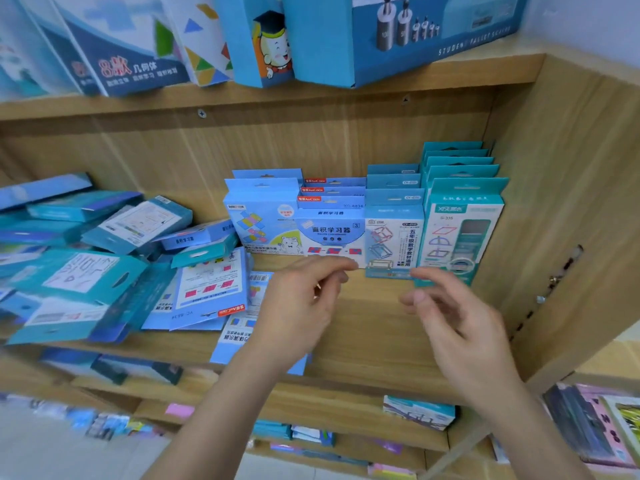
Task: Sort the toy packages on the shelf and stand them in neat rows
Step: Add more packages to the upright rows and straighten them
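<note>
— Big wooden shelf (377,327): why was that heap (104,258) flat at the left?

— Unsorted, I'd judge; four upright rows (367,223) hugged the right wall. Left hand (304,306) and right hand (460,320) hovered before them, fingers loose, holding nothing.

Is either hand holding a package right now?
No, the left hand and right hand hover empty before the standing packages.
</note>
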The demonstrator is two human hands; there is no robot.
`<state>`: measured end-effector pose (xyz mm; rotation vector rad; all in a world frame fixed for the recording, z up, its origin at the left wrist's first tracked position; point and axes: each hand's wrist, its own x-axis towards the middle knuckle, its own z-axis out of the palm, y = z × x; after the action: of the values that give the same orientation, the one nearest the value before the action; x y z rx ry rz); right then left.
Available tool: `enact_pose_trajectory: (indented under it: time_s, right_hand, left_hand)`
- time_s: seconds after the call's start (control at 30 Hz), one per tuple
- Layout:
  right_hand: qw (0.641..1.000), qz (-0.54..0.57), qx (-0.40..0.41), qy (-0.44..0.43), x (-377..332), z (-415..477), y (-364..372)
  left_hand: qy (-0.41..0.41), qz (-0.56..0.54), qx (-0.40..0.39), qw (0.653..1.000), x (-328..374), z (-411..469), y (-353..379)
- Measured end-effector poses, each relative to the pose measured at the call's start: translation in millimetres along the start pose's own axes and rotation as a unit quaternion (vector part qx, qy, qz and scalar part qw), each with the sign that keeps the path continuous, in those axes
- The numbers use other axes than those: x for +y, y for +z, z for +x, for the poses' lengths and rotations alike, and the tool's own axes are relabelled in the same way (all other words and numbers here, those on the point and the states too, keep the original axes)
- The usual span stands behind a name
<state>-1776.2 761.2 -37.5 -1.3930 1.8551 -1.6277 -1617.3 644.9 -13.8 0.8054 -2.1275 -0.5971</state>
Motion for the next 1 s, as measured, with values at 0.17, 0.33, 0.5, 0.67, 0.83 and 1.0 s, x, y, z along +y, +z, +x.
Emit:
enact_pose_trajectory:
  time_s: [0.17,0.33,0.5,0.67,0.83,1.0]
  right_hand:
    - [0.991,0.039,-0.13,0.017,-2.4,-13.4,37.0]
    - [0.944,-0.122,-0.291,-0.101,-2.3,-10.9,82.3]
    - [0.887,-0.257,-0.358,-0.138,-1.2,-3.7,119.2]
    - [0.898,-0.272,-0.311,-0.152,14.6,-8.8,141.3]
    - [0.944,-0.203,-0.174,-0.195,17.5,-6.8,150.3]
    - [0.918,-0.257,-0.271,-0.132,24.8,-10.0,153.7]
  left_hand:
    - [-0.088,0.091,0.046,0.991,-37.3,-61.1,-53.8]
    - [-0.17,0.127,0.051,0.976,-57.2,-102.6,-89.4]
    - [-0.178,0.146,0.039,0.972,-67.4,-115.3,-110.2]
    - [-0.157,0.152,0.031,0.975,-91.9,-114.5,-121.0]
    - [-0.117,0.17,0.03,0.978,-113.1,-98.0,-123.8]
    - [-0.089,0.257,-0.092,0.958,-138.1,-65.2,-112.5]
